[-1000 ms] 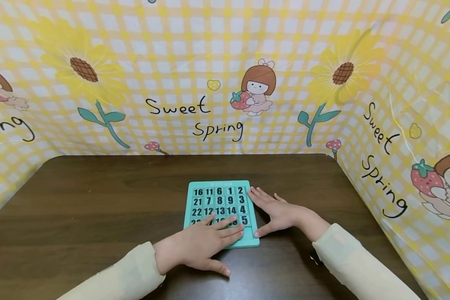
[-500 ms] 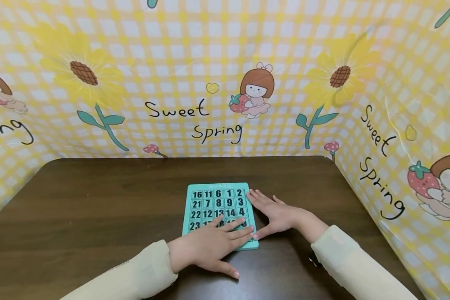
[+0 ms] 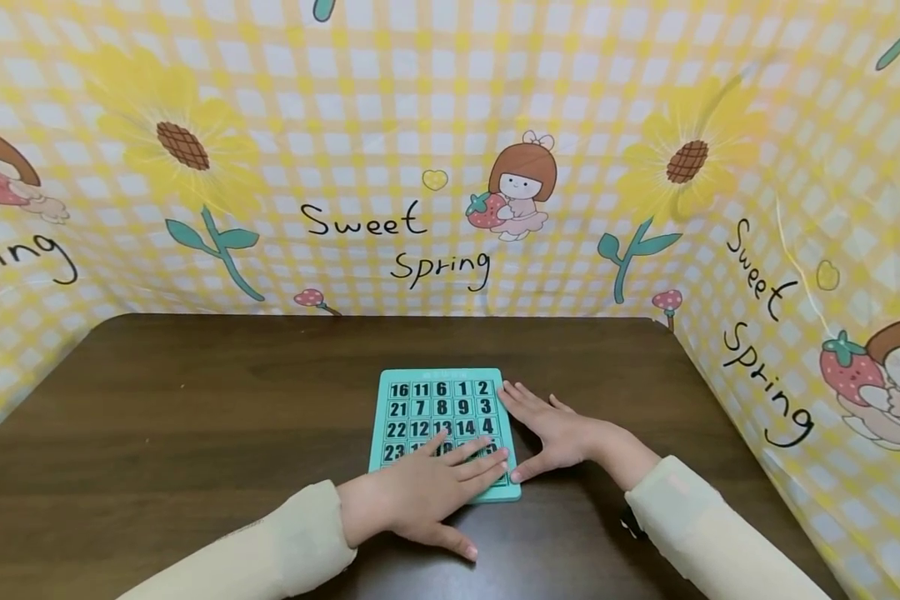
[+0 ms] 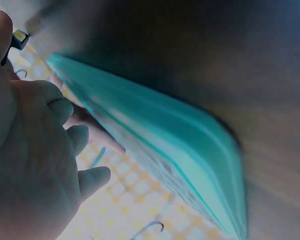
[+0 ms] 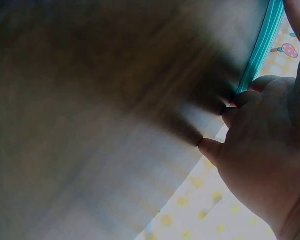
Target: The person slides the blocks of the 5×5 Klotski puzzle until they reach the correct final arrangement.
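Observation:
A teal sliding number puzzle [image 3: 376,433] lies flat on the brown table, its tiles bearing black numbers. My left hand [image 3: 427,496] reaches across its lower rows from the left, fingers straight and spread, thumb out over the table. It hides much of the bottom row; the longest fingertips end near the lower right corner. My right hand [image 3: 558,433] rests beside the puzzle's right edge, fingertips at the upper part and thumb at the lower corner. In the left wrist view, the puzzle's side [image 4: 190,120] shows past the hand; in the right wrist view, fingertips meet its teal edge [image 5: 260,50].
The dark wooden table [image 3: 195,433] extends to both sides of the puzzle. A yellow checked cloth [image 3: 360,125] with flowers and lettering hangs along the back and sides. A small dark object [image 3: 630,521] shows beneath the right sleeve.
My left hand has slid a little to the right across the lower rows. A tile's edge shows at the bottom right corner, where bare teal was. The right hand keeps its place.

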`<state>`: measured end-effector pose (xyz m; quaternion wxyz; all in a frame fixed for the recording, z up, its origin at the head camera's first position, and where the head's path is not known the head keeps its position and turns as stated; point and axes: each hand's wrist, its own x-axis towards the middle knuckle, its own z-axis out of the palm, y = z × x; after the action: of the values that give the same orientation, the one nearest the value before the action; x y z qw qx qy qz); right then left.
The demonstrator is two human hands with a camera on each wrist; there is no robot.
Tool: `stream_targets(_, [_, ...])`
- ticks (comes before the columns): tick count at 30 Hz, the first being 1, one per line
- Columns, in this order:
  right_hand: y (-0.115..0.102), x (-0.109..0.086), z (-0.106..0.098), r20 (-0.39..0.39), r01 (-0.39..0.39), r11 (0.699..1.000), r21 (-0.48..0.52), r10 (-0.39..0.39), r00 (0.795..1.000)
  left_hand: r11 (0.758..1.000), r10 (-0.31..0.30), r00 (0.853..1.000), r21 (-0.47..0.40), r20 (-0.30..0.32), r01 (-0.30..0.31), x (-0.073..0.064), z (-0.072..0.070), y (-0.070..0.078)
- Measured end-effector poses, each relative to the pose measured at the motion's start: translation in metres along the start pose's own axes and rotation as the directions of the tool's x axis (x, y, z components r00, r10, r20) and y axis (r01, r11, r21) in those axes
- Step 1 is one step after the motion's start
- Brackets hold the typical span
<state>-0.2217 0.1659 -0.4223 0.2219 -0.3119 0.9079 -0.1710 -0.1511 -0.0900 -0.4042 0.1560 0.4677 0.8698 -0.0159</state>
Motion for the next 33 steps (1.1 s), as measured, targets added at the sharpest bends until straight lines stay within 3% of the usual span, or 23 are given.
stream_targets(9, [0.002,-0.001,0.000,-0.011,-0.015,1.000,0.011,0.015,1.000,0.996,-0.074,0.997,-0.046,-0.037,0.072,-0.043,-0.002,-0.016])
stream_targets(14, [0.003,-0.002,-0.002,-0.016,-0.021,1.000,0.014,0.021,1.000,0.992,-0.100,0.995,-0.084,-0.026,0.097,-0.058,0.001,-0.021])
stream_targets(20, [0.004,-0.003,0.000,-0.003,-0.016,1.000,0.017,0.016,1.000,0.991,-0.101,0.995,-0.094,-0.013,0.100,-0.062,0.008,-0.020])
stream_targets(33, [0.002,0.000,0.002,-0.012,-0.005,1.000,0.012,0.005,1.000,0.994,-0.085,0.996,-0.069,-0.035,0.083,-0.055,0.008,-0.014])
